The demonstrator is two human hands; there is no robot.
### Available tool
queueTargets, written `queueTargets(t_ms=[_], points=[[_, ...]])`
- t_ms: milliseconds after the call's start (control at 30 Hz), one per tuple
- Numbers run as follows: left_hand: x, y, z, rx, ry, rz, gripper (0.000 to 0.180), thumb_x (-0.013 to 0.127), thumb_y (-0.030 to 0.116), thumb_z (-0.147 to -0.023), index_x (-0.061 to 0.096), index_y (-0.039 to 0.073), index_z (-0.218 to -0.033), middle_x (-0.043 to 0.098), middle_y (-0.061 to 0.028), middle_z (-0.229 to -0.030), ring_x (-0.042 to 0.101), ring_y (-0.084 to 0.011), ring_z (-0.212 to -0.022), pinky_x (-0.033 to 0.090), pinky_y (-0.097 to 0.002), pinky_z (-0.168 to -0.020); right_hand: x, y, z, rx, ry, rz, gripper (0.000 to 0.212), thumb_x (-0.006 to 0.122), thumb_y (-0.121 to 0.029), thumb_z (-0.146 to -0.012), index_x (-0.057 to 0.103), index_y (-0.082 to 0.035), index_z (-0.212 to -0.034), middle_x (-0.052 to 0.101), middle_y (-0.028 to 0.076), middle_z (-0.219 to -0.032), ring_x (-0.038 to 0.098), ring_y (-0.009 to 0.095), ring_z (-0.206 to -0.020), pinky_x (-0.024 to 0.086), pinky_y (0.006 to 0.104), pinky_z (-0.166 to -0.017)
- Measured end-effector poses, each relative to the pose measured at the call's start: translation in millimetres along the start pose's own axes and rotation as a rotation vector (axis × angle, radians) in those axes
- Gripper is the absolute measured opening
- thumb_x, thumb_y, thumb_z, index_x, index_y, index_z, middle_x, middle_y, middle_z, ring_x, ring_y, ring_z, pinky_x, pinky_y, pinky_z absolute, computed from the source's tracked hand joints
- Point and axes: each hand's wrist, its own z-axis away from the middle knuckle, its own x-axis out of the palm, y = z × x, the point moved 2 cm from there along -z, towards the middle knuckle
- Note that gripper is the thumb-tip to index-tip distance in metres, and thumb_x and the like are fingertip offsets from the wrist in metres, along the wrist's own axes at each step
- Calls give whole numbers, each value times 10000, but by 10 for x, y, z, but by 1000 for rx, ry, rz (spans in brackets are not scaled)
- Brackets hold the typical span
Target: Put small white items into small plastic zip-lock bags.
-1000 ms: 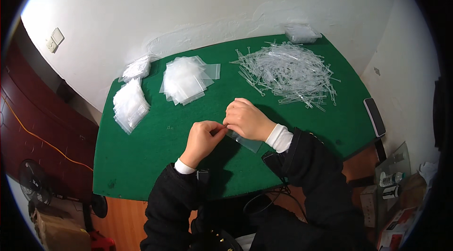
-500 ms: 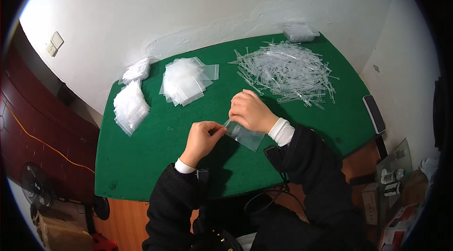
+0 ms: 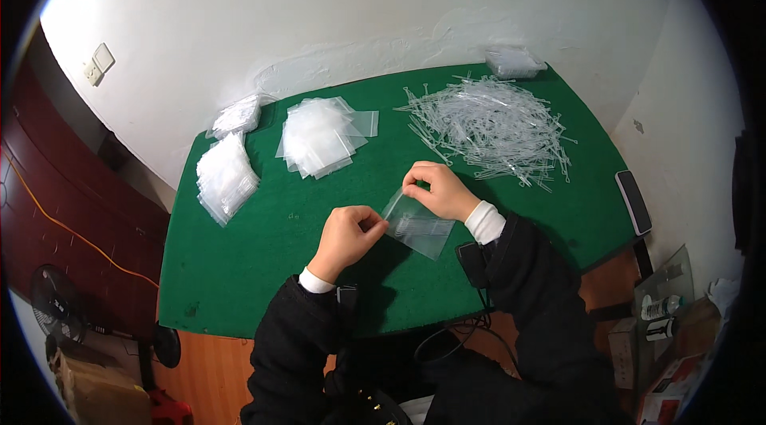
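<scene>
A clear zip bag [image 3: 427, 242] is held above the green table, with several thin clear plastic sticks [image 3: 423, 225] visible inside it. My left hand [image 3: 347, 240] pinches the bag's left corner between thumb and fingers. At the upper corner, along the zip edge, my right hand [image 3: 437, 189] pinches it too. Beyond my right hand spreads a large loose heap of clear plastic sticks with small looped ends [image 3: 495, 130]. A fanned pile of flat clear zip bags [image 3: 319, 138] lies farther left.
At the table's left are a stack of filled-looking bags [image 3: 227, 181] and a clear bundle [image 3: 238, 116]. A clear box [image 3: 515, 63] stands at the back right. A dark flat device [image 3: 633, 203] lies by the right edge. The green tabletop [image 3: 239, 281] meets the wall behind.
My right hand has drawn back along the bag's top edge, and more of the zip edge shows between my hands. The view has shifted slightly.
</scene>
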Motion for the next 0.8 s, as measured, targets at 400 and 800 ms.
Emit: queueTargets(t_ms=[400,800], points=[[7,-74,-39,138,144,13,175,673,126,-739,605,-28,-693,528,-52,-555,455,-90,-478,347,-255,-448,288,-142,16,257,-78,-347,179,593,-150,-797,554,18,-749,533,54,-602,469,105,-551,388,261,-526],[-73,-233,-74,-150,264,531,179,578,127,-848,604,-21,-750,566,-9,-615,482,-54,-531,365,-195,-481,183,263,14,287,121,-512,207,551,-170,-848,535,-5,-725,483,-2,-564,435,74,-513,362,263,-467]])
